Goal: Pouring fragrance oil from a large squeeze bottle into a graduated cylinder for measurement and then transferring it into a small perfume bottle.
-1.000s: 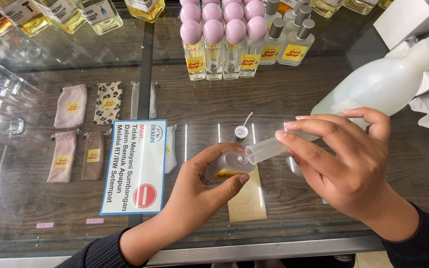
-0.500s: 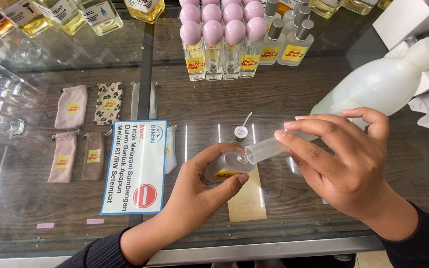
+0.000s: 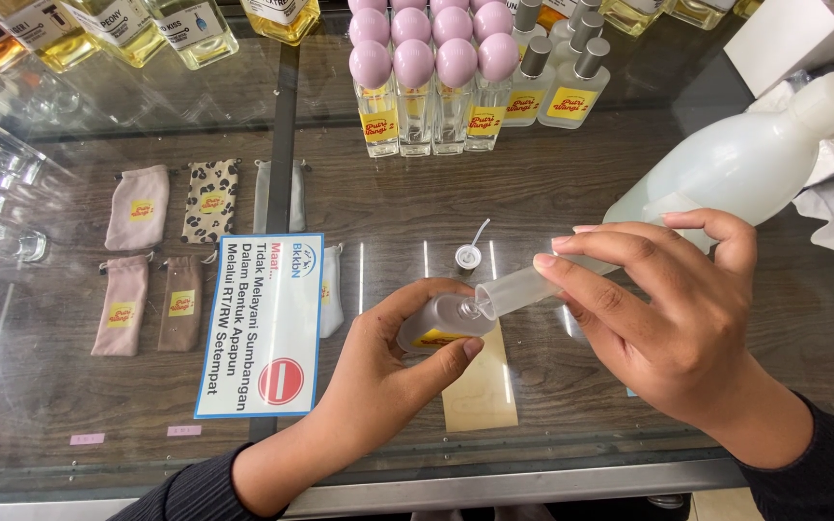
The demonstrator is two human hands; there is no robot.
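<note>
Right hand (image 3: 687,328): fingers curled and pressed around a slim frosted tube (image 3: 518,289), tipped so its open end meets the mouth of a small clear bottle (image 3: 441,323). Left hand (image 3: 388,371): thumb below, fingers above, pinching that bottle, which lies tilted toward the tube. Tube lip and bottle neck look touching; a little liquid seems to sit at the join, too small to be sure.

Judgement: this is a pour between two narrow openings. Doing it well likely means keeping both hands steady, lips in contact, and raising the tube's rear end slowly so nothing runs down the bottle's yellow label.

Just beyond the grip, on the glass counter (image 3: 629,145): a small spray cap (image 3: 468,256) with its dip tube, lying apart from the bottle. Under the grip, a pale paper strip (image 3: 480,400). Left of it, a blue-edged notice card (image 3: 263,323) and small cloth pouches (image 3: 137,207). Farther off, a row of pink-capped bottles (image 3: 431,92). Right of the grip, a large milky bottle (image 3: 745,164) lying on its side.
</note>
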